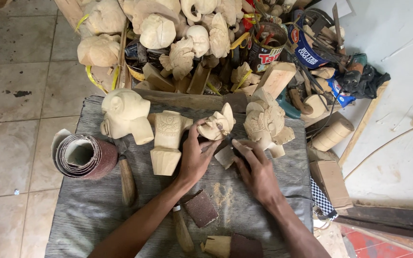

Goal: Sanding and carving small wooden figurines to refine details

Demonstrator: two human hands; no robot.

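At the centre of the frame, on the grey worktop (96, 210), the left hand (194, 160) grips a small pale wood carving (216, 125) while the right hand (259, 174) pinches a sandpaper scrap (224, 155) beneath it, where short, light strokes following the contours would likely spare the fine detail.

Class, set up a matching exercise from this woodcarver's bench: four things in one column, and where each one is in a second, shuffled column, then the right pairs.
Things:
1. Small carved figure
2. Roll of sandpaper
3. Scrap of sandpaper
4. Sawdust pile

Places:
A. At the left edge of the grey bench top
B. Held in the left hand
C. On the bench between the two forearms
D. Pinched in the right hand

Pairs: 1-B, 2-A, 3-D, 4-C
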